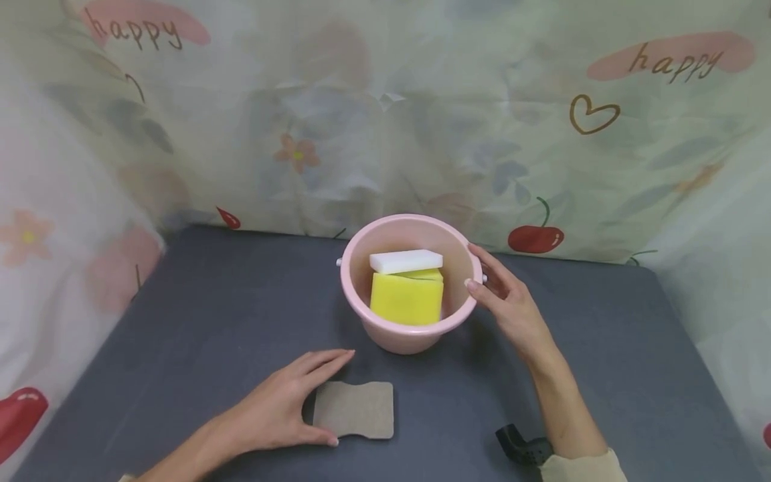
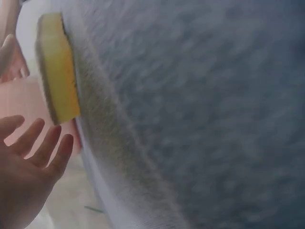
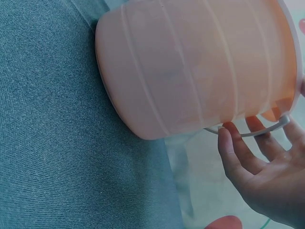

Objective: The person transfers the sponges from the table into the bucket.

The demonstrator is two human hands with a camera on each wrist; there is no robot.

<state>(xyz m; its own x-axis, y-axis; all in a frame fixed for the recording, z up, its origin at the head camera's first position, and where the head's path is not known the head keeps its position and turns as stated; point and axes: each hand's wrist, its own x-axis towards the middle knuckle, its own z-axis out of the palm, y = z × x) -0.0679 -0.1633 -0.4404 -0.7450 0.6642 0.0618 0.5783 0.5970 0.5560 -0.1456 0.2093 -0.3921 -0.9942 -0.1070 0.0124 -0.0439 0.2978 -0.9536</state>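
A pink bucket (image 1: 400,340) stands upright near the middle of the table, holding yellow sponges (image 1: 406,299) and a white block (image 1: 406,261) on top of them. My right hand (image 1: 512,301) grips the bucket's rim at its right side, with the thumb over the edge and fingers against the outer wall (image 3: 176,71). In front of the bucket lies a scouring sponge (image 1: 355,410), grey on top and yellow at its side (image 2: 59,71). My left hand (image 1: 280,402) spreads around the sponge's left end, thumb near and fingers far, with a gap between.
The dark grey table (image 1: 211,335) carries everything. A patterned cloth (image 1: 385,120) hangs behind it and along both sides. The bucket's thin handle (image 3: 264,131) hangs beside the right fingers. A black device (image 1: 524,447) is at the right wrist.
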